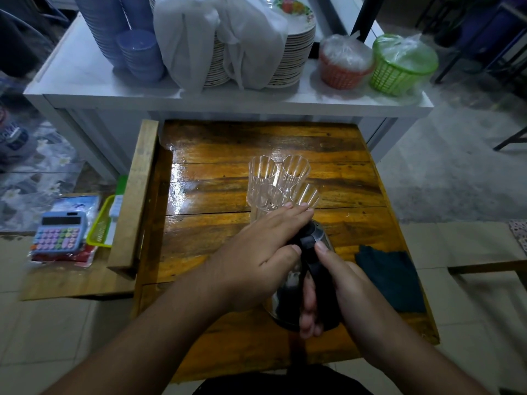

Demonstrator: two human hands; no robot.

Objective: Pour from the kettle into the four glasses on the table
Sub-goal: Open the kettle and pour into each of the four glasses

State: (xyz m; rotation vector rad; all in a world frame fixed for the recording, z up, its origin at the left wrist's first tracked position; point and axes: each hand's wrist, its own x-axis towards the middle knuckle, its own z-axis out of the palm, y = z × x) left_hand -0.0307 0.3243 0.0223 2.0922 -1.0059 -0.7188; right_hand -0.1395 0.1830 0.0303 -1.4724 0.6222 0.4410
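Fingers of the right hand point(339, 283) wrap the black handle of the steel kettle point(306, 276) on the glossy wooden table point(216, 178); the left hand point(265, 252) lies flat, fingers spread, on its lid (four clear ribbed glasses point(281, 183) cluster just beyond).

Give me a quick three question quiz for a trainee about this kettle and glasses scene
1. True or false: the right hand grips the kettle by its black handle.
2. Where does the left hand rest? A) flat on the kettle's lid B) around a glass C) on the dark cloth
3. How many glasses stand on the wooden table, and do they look filled?

Key: 1 true; 2 A; 3 four, clustered together, looking empty.
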